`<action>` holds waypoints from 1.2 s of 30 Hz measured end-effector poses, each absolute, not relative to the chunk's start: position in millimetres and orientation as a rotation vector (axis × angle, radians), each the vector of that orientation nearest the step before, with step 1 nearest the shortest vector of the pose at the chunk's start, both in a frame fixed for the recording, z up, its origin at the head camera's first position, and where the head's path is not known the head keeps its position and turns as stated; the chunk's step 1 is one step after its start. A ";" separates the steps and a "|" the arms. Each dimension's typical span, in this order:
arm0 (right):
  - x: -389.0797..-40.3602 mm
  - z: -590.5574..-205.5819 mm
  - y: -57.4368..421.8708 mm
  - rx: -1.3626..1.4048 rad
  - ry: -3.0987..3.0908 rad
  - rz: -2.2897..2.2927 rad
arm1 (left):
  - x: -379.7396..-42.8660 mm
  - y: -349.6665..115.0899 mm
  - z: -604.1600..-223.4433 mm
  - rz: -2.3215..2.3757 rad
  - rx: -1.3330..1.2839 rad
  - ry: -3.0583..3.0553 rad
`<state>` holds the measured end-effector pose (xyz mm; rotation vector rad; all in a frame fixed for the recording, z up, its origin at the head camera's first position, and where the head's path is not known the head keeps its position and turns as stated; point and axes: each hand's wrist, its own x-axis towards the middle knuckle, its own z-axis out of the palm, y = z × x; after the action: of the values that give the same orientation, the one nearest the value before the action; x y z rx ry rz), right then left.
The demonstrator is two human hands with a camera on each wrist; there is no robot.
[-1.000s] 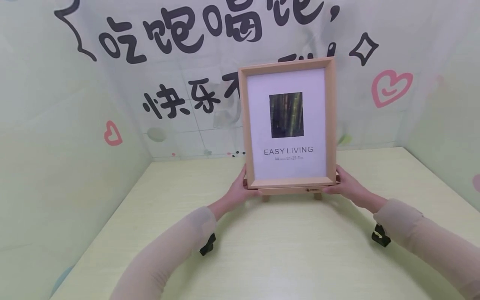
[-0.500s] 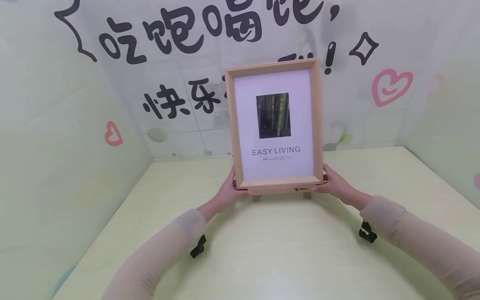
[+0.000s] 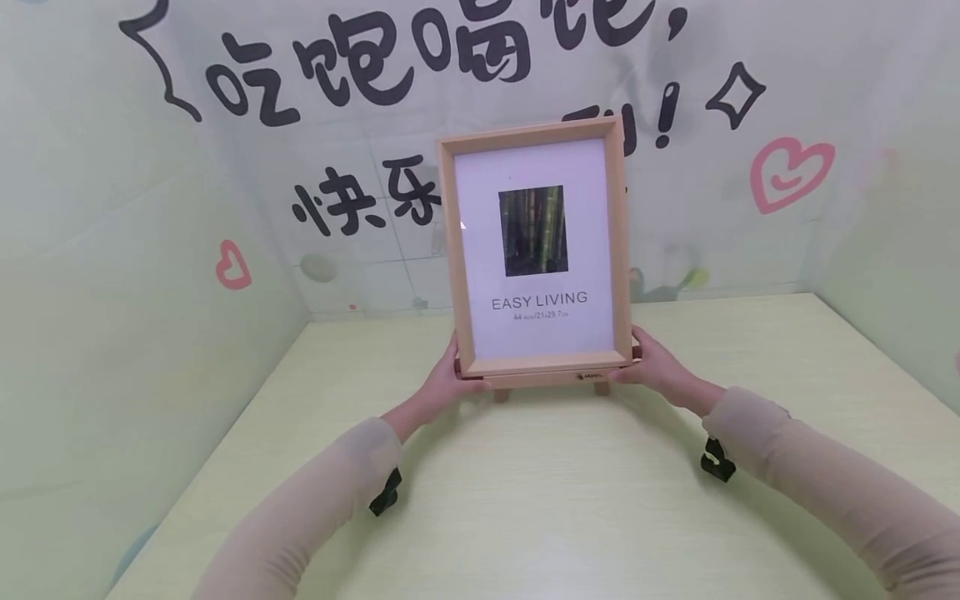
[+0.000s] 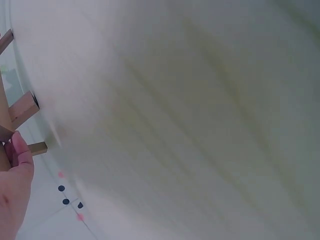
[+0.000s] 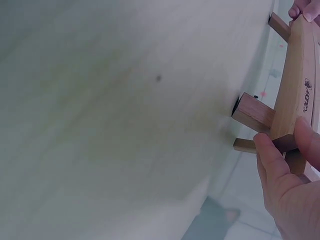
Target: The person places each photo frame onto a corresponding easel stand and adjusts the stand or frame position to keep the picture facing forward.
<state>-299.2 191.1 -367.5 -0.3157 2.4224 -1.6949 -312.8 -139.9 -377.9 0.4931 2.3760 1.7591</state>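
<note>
A picture frame [image 3: 536,329] of light wood stands upright, leaning slightly back, on a small wooden easel [image 3: 536,379]. Behind its glass is a white sheet with a bamboo picture and the words EASY LIVING. My left hand [image 3: 442,387] grips the left end of the easel's ledge, thumb in front. At the opposite end my right hand [image 3: 660,371] holds the ledge the same way. In the right wrist view the ledge [image 5: 295,80] shows a small dark logo, and a short leg [image 5: 253,112] with a black foot extends toward the tabletop. The easel's back is hidden by the frame.
The pale table [image 3: 540,500] spreads out in front of the easel. Behind it hangs a white curtain [image 3: 360,275] with black lettering and pink hearts. Pale green side walls [image 3: 112,333] bound the table at left and right. A black strap piece [image 3: 717,460] hangs under the right cuff.
Both hands have shifted the easel and picture frame to the left along the table, uncovering more lettering at the right. The grip at both ends looks the same.
</note>
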 end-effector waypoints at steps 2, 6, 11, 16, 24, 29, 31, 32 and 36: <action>-299.7 -367.7 189.2 -0.322 2.417 -1.709 | -312.9 -140.9 -377.3 1.747 0.491 2.383; -300.7 -368.5 185.6 -0.345 2.391 -1.748 | -313.5 -143.0 -376.7 1.720 0.473 2.402; -303.6 -369.5 180.1 -0.344 2.367 -1.769 | -310.5 -148.5 -369.8 1.696 0.465 2.391; -306.5 -371.0 174.8 -0.351 2.351 -1.771 | -311.2 -154.3 -368.2 1.676 0.459 2.394; -310.4 -371.0 166.8 -0.407 2.343 -1.745 | -317.7 -164.5 -375.7 1.683 0.471 2.404; -312.5 -371.1 162.0 -0.406 2.338 -1.741 | -317.3 -169.1 -374.7 1.665 0.491 2.415; -313.5 -371.8 160.5 -0.408 2.336 -1.742 | -318.6 -171.0 -375.3 1.667 0.490 2.416; -313.6 -372.0 159.8 -0.410 2.331 -1.745 | -319.4 -171.8 -375.7 1.669 0.490 2.415; -315.1 -373.5 158.2 -0.413 2.325 -1.753 | -322.2 -174.4 -376.6 1.684 0.480 2.407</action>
<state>-315.1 158.2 -373.5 -0.4132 2.3250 -1.7528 -322.2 -174.4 -376.6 0.4805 2.4066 1.6837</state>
